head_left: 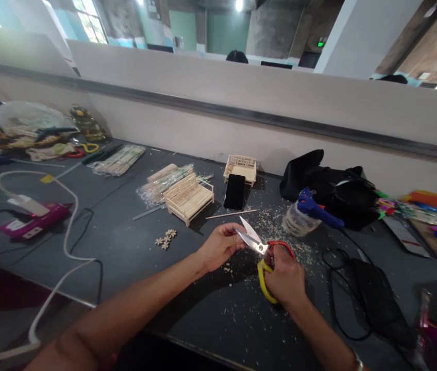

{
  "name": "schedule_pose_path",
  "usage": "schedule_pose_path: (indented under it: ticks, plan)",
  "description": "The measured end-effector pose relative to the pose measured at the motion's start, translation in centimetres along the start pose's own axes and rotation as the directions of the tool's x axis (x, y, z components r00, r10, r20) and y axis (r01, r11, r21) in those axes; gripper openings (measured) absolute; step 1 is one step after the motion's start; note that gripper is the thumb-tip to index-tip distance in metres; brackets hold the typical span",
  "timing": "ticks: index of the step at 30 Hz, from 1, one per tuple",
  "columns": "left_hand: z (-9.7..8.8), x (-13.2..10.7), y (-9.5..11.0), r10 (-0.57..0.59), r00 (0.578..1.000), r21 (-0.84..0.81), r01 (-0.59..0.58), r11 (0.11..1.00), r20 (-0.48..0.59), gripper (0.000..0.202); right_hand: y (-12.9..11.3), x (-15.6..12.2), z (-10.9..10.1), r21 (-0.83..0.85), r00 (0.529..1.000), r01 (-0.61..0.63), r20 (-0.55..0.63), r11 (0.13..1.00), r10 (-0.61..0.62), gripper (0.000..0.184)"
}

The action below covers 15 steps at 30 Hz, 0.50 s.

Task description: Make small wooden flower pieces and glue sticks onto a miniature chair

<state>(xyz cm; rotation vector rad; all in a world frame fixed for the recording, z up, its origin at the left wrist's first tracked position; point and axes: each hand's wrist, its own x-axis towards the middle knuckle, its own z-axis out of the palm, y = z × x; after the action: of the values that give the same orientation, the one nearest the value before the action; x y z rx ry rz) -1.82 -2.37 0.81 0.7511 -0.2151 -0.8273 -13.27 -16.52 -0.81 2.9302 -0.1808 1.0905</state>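
My right hand grips a pair of scissors by its red and yellow handles, with the blades spread apart. Close to the blade tips, the fingers of my left hand are pinched together; whatever they hold is too small to make out. Beyond my hands stands a miniature bench made of thin wooden sticks. A second small stick-built seat is behind a black phone that leans against it. One loose thin stick lies just past my left hand. Several small flower-shaped wooden pieces lie to the left.
Wood clippings litter the dark table around my hands. A blue glue gun rests on a clear tub at right, before a black bag. Bagged sticks, a purple power strip and a white cable are leftward.
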Motion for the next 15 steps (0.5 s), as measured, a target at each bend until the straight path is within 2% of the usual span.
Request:
schedule_pose_path:
  ticks: [12,15]
  plan:
    - [0.2,0.0,0.1,-0.003,1.000,-0.022,0.002,1.000,-0.023,0.034,0.4,-0.7,0.9,0.043,1.000,-0.024,0.021,0.999,0.023,0.010]
    - [0.2,0.0,0.1,0.001,1.000,-0.007,-0.001,1.000,-0.011,0.033,0.9,-0.8,1.2,0.074,0.995,-0.088,0.046,0.993,0.085,0.011]
